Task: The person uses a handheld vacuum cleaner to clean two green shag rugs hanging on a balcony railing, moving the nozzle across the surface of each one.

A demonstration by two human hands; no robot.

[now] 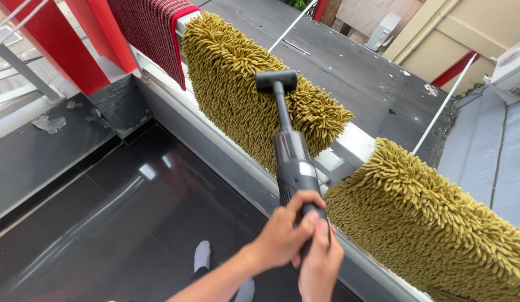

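handheld vacuum (290, 151) nozzle-up toward shaggy mat (237, 84)

Both our hands meet low in the frame, right of centre. Our left hand (282, 232) comes in on a bare forearm that runs up from the bottom edge, wrist bent slightly, fingers curled tight in a closed grip, thumb wrapped over the top. Our right hand (320, 263) sits just below and to the right, touching the left, back of the hand toward the camera, fingers folded inward, fingertips hidden. Right forearm mostly out of frame. Both hands clasped around the same point, knuckles close together. A socked foot (202, 255) shows below the left forearm.
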